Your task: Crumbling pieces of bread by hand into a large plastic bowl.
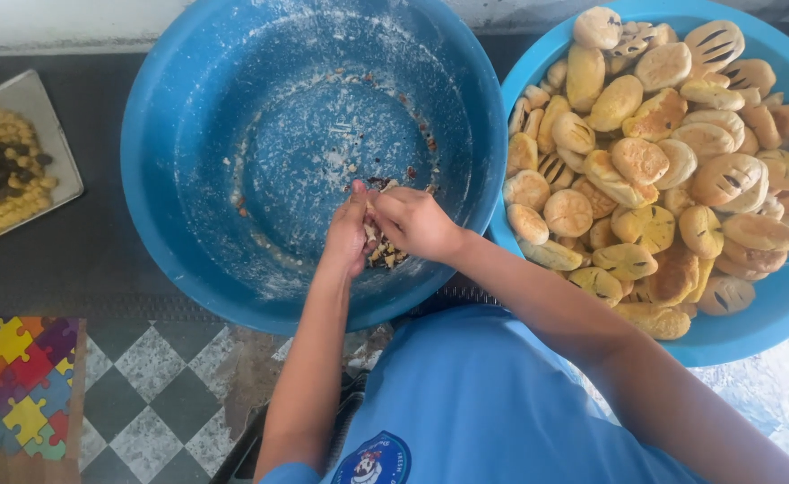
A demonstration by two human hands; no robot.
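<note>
Two blue plastic basins fill most of the view. Inside the larger basin point(233, 134), its wall dusted with flour streaks and stray crumbs, the left hand point(348, 235) and right hand point(415, 222) meet near the front wall, fingers curled and pressed together around a clump of crumbly filling point(384, 253) (pale bits mixed with dark ones) that sits between the palms, just above the basin floor. Beside it, rims almost touching, the smaller basin point(753, 336) is heaped with round golden pastries point(645, 161), some smooth, some slashed with dark slits. At the far left a metal tray point(49, 125) holds yellow pieces around a dark patch. Below lie checkered floor tiles point(152, 394) and a bright puzzle-patterned mat point(18, 385).
</note>
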